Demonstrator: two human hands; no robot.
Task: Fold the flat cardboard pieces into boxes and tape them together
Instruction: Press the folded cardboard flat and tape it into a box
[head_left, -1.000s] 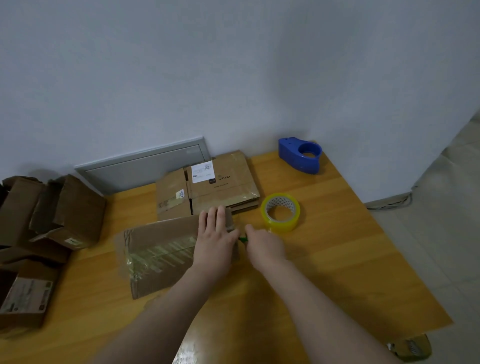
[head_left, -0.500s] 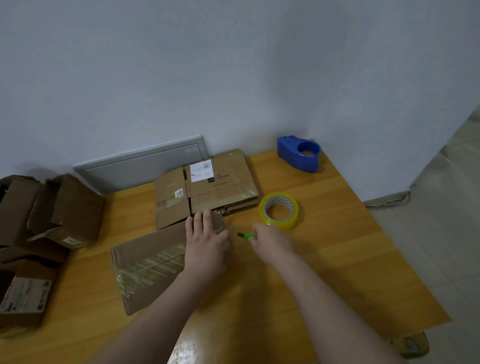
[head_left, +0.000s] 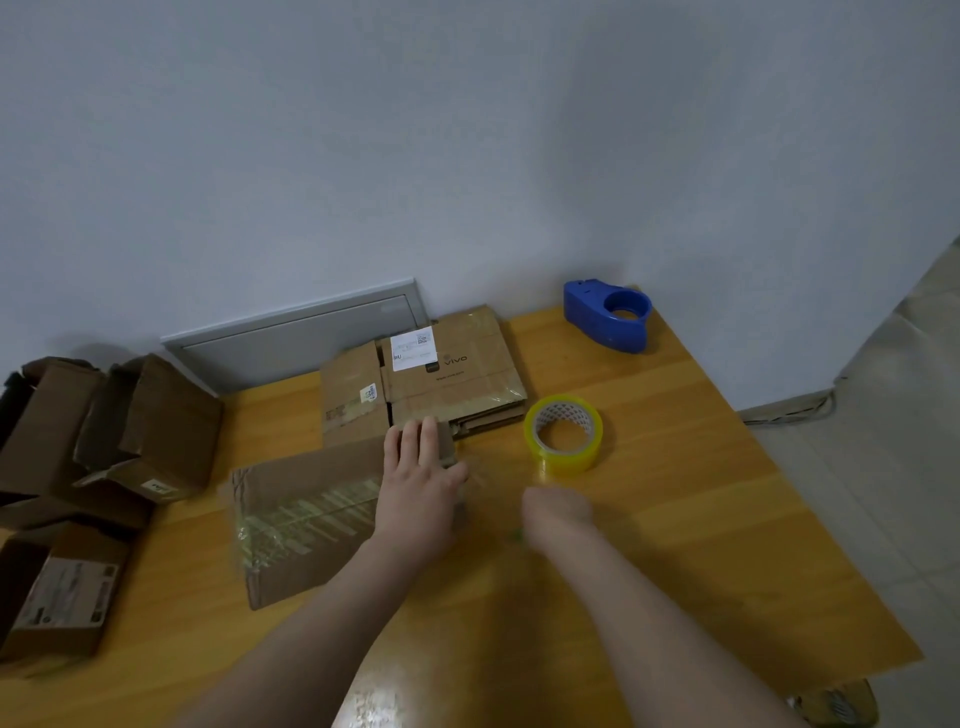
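Note:
A taped brown cardboard box lies on the wooden table in front of me. My left hand presses flat on its right end, fingers straight. Just to the right, my right hand is blurred with motion; its fingers are curled, and a faint green smear of a small tool shows at its lower left. A roll of yellowish clear tape lies beyond my right hand. Flat cardboard pieces are stacked behind the box.
A blue tape dispenser stands at the table's far right corner. Several folded brown boxes are piled at the left edge. A grey panel leans on the wall behind. The table's right edge drops to a tiled floor.
My right hand, holding the small green tool, has pulled back from the box's right end towards me. My left hand has stayed pressed on the box.

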